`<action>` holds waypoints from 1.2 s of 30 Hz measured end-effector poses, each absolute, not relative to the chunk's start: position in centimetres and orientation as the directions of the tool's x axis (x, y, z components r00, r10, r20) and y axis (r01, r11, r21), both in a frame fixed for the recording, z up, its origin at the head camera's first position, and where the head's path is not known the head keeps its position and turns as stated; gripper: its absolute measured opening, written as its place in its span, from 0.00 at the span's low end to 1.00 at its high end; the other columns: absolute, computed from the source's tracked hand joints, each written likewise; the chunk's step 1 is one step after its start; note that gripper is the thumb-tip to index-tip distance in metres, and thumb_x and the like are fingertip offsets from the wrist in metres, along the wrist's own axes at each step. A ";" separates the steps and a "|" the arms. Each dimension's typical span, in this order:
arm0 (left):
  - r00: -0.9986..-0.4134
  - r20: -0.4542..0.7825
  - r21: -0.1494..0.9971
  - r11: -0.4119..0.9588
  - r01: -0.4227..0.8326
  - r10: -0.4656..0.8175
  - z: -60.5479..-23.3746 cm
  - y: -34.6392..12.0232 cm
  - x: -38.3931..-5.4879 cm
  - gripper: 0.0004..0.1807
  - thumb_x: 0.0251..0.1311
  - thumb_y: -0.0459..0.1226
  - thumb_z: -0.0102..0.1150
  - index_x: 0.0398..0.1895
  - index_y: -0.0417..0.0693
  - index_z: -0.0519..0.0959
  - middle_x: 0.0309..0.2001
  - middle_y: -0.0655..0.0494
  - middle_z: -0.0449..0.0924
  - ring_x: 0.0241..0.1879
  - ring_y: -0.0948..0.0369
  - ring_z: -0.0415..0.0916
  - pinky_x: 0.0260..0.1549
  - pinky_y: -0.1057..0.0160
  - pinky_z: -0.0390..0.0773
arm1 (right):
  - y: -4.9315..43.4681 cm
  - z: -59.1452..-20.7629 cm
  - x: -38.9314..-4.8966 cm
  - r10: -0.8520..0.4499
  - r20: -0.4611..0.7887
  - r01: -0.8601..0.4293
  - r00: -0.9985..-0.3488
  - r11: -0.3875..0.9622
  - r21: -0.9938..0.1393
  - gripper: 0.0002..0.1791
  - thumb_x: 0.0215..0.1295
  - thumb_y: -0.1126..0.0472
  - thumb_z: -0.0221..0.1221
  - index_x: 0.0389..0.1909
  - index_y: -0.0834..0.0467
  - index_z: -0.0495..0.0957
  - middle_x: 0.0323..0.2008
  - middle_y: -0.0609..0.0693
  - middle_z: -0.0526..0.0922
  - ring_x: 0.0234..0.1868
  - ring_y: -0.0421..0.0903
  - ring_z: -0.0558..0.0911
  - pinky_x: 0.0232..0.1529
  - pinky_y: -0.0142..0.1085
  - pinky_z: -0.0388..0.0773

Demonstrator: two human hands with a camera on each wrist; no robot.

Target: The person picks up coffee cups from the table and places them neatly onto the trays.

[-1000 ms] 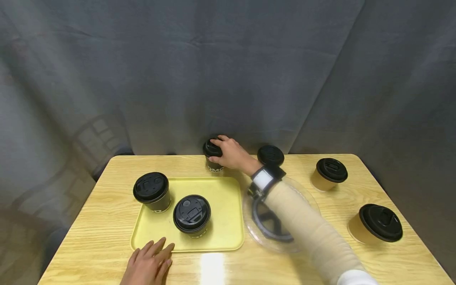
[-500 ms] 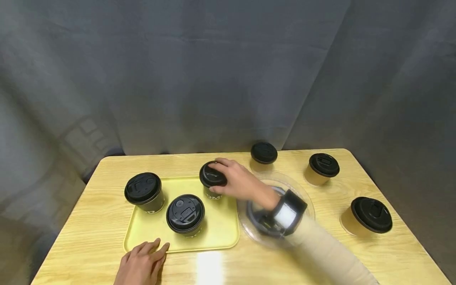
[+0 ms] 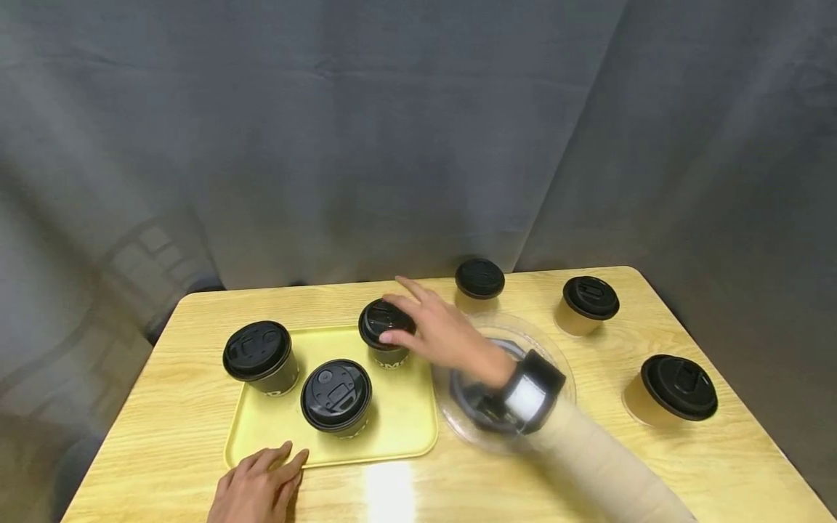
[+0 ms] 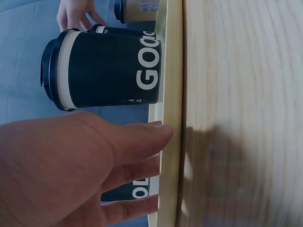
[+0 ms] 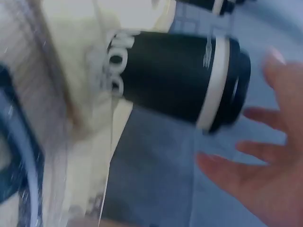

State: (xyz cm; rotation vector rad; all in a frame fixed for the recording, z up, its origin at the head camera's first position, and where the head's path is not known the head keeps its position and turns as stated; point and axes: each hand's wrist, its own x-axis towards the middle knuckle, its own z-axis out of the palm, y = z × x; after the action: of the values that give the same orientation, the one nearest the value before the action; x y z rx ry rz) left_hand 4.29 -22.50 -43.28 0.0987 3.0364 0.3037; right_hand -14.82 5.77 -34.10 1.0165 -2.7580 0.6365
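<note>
My right hand (image 3: 447, 334) hovers at the upper right of a black lidded paper coffee cup (image 3: 375, 321), which stands on the yellow tray (image 3: 408, 425) near its back edge. In the right wrist view that cup (image 5: 165, 75) is upright, and the spread fingers (image 5: 222, 172) are apart from its lid. At the tray's front edge rests my left hand (image 3: 251, 488), its fingers touching the rim. Two more black coffee cups stand on the tray: one at the left (image 3: 258, 352) and one in the front middle (image 3: 336, 396).
Right of the tray lies a clear round plastic piece (image 3: 467, 425) with a dark ring-shaped part inside, partly under my right forearm. Several brown cups with black lids stand beyond: one at the back (image 3: 480, 280), one at the back right (image 3: 591, 299), one at the right (image 3: 676, 388).
My right hand brought the black coffee cup from behind the tray onto its back part, then let go, fingers spreading. The left hand stays at the tray's edge. The head view shifted slightly.
</note>
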 end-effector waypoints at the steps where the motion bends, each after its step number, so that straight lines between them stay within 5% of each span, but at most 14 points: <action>1: -0.994 -0.079 0.201 0.978 0.058 0.075 -43.3 -22.5 4.3 0.16 0.60 0.43 0.64 0.52 0.64 0.83 0.56 0.55 0.81 0.53 0.47 0.77 0.47 0.37 0.75 | 6.4 -34.0 -15.2 -0.552 0.291 -0.623 -0.782 0.706 -0.337 0.35 0.64 0.38 0.58 0.68 0.52 0.69 0.74 0.57 0.60 0.68 0.60 0.69 0.63 0.57 0.71; 4: -0.993 -0.087 0.204 0.977 0.060 0.079 -43.4 -22.6 4.2 0.16 0.61 0.43 0.63 0.53 0.63 0.83 0.56 0.55 0.81 0.54 0.46 0.77 0.47 0.36 0.75 | 8.9 -33.8 -16.8 -0.416 0.340 -0.519 -0.843 0.796 -0.312 0.33 0.67 0.42 0.57 0.67 0.54 0.68 0.74 0.59 0.58 0.70 0.62 0.65 0.65 0.59 0.68; 7: -0.990 -0.120 0.204 0.977 0.054 0.080 -43.5 -23.0 4.0 0.16 0.62 0.43 0.62 0.53 0.62 0.83 0.57 0.53 0.81 0.54 0.45 0.77 0.46 0.34 0.74 | 11.3 -33.9 -18.7 -0.322 0.256 -0.390 -0.912 0.874 -0.289 0.36 0.65 0.43 0.60 0.70 0.53 0.64 0.75 0.63 0.54 0.71 0.68 0.59 0.65 0.65 0.62; 11: -0.981 -0.173 0.181 0.982 0.054 0.086 -43.8 -23.9 4.0 0.16 0.63 0.44 0.61 0.54 0.61 0.82 0.57 0.52 0.81 0.53 0.43 0.77 0.43 0.32 0.75 | 12.9 -35.0 -20.5 -0.313 0.107 -0.331 -0.944 0.889 -0.318 0.38 0.66 0.47 0.60 0.73 0.53 0.60 0.74 0.67 0.53 0.69 0.74 0.59 0.61 0.67 0.65; 14: -0.982 -0.165 0.163 0.985 0.061 0.088 -44.2 -24.5 4.3 0.15 0.63 0.43 0.60 0.53 0.61 0.83 0.56 0.52 0.82 0.51 0.44 0.78 0.40 0.34 0.76 | 13.1 -35.7 -20.9 -0.325 0.130 -0.350 -0.937 0.870 -0.348 0.35 0.66 0.50 0.60 0.72 0.54 0.62 0.72 0.68 0.57 0.67 0.73 0.63 0.59 0.64 0.71; 22: -0.982 0.164 0.171 0.978 0.120 0.092 -45.1 -25.2 6.0 0.13 0.49 0.40 0.69 0.41 0.59 0.87 0.44 0.56 0.88 0.40 0.50 0.83 0.30 0.45 0.80 | 13.8 -31.6 -15.9 -0.283 0.379 -0.412 -0.881 0.853 -0.321 0.34 0.62 0.48 0.63 0.69 0.49 0.68 0.70 0.61 0.65 0.65 0.66 0.67 0.53 0.64 0.74; 29: -0.976 0.210 0.211 0.973 0.098 0.053 -44.9 -26.2 6.1 0.12 0.50 0.38 0.68 0.39 0.58 0.88 0.40 0.56 0.89 0.37 0.49 0.83 0.29 0.44 0.78 | 13.3 -32.1 -11.8 -0.389 0.250 -0.451 -0.886 0.848 -0.279 0.37 0.57 0.42 0.65 0.67 0.48 0.70 0.67 0.59 0.69 0.62 0.62 0.73 0.54 0.58 0.76; 33: -0.920 0.341 0.148 0.956 0.255 0.193 -45.3 -27.1 5.8 0.07 0.56 0.44 0.65 0.35 0.54 0.88 0.34 0.56 0.89 0.33 0.54 0.83 0.30 0.56 0.80 | 12.8 -33.8 -11.5 -0.415 0.216 -0.463 -0.884 0.842 -0.277 0.37 0.58 0.39 0.64 0.67 0.49 0.70 0.68 0.60 0.69 0.61 0.61 0.74 0.55 0.57 0.76; 36: -0.848 0.437 0.080 0.926 0.370 0.301 -45.8 -27.6 5.6 0.15 0.63 0.50 0.59 0.32 0.51 0.87 0.29 0.56 0.88 0.31 0.60 0.84 0.33 0.66 0.78 | 13.0 -34.1 -11.4 -0.432 0.188 -0.471 -0.882 0.827 -0.306 0.39 0.59 0.38 0.62 0.69 0.49 0.66 0.71 0.61 0.63 0.65 0.63 0.71 0.59 0.60 0.72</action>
State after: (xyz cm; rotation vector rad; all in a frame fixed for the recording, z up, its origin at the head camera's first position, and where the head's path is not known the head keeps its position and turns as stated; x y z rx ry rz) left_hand 5.59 -27.61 -45.83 0.6395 3.5014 0.2960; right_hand -11.40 12.99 -34.05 0.7179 -2.8963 0.5292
